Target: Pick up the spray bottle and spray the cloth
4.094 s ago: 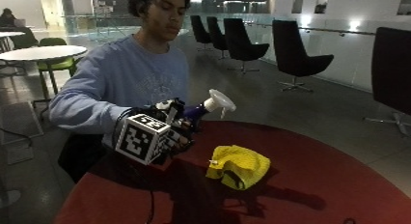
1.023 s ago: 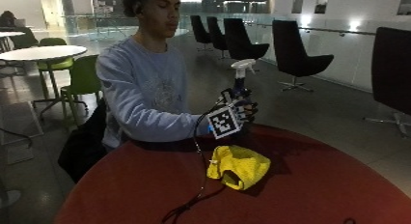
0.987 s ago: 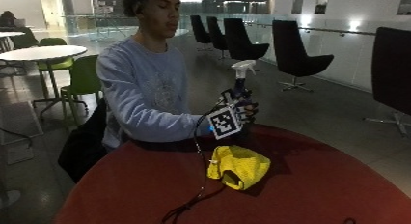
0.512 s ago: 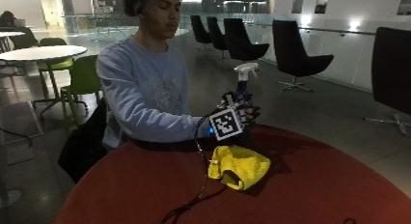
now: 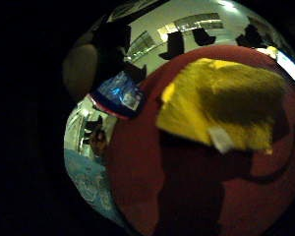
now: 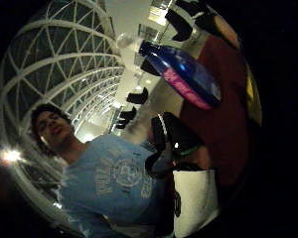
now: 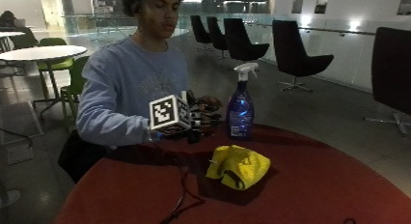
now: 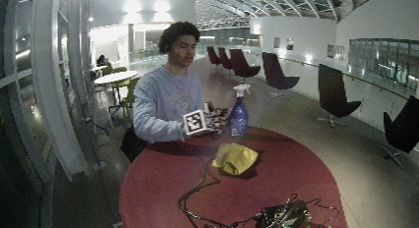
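Outside view has the spray bottle (image 7: pixel 240 110) standing upright on the red table (image 7: pixel 334 185), near the edge closest to the person, white trigger head on top and blue body below. Right hand (image 7: pixel 199 119) sits just beside it on the person's side, and honestly it looks apart from the bottle, not gripping it. Can't really tell how curled the fingers are, they're dark and bunched behind the glove gear. Yellow cloth (image 7: pixel 239 167) lies crumpled on the table in front of the bottle, a bit apart from it. From the little finger side palm view the cloth (image 5: pixel 221 105) fills a good chunk of the frame with the bottle's base (image 5: pixel 119 96) next to it.
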The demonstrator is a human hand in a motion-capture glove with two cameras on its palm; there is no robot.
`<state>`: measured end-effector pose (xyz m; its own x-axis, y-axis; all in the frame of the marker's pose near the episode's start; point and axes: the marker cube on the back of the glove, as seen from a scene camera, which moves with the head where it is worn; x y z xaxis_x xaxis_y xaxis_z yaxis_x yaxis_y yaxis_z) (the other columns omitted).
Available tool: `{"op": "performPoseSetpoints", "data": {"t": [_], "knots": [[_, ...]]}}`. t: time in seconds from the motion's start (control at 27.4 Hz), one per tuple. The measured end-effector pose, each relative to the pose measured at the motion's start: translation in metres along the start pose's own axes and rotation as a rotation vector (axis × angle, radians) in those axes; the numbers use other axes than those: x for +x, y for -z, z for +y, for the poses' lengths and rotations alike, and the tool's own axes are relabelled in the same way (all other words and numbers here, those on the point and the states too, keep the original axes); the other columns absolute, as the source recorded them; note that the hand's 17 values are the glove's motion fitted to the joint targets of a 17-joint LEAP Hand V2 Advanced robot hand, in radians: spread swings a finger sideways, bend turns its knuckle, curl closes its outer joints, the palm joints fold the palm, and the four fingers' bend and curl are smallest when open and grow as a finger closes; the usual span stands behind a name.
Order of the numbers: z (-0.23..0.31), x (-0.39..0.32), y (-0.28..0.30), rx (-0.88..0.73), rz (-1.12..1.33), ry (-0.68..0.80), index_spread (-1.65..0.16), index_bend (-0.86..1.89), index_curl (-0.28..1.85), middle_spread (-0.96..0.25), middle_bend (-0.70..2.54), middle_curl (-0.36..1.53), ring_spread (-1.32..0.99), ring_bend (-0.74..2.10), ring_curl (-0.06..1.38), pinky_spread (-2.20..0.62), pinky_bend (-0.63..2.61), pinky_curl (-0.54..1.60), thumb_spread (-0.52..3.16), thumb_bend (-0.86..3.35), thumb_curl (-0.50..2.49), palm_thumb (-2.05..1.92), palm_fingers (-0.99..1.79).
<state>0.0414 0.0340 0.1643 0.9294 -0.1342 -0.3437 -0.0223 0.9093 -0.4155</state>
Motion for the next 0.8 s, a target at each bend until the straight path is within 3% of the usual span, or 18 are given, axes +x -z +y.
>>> {"op": "performPoseSetpoints", "data": {"t": [0.37,0.8], "knots": [[0.107,0.039,0.066,-0.039,0.379,-0.153,-0.36,0.23,0.27,-0.01,0.28,0.38,0.03,0.35,0.28,0.23,0.38,0.32,1.08,-0.02,0.45,0.66,0.59],[0.128,0.049,0.068,-0.084,0.445,-0.168,-0.35,0.18,0.32,-0.01,0.25,0.38,0.02,0.27,0.27,0.24,0.28,0.31,1.11,-0.02,0.43,0.68,0.65]]}}
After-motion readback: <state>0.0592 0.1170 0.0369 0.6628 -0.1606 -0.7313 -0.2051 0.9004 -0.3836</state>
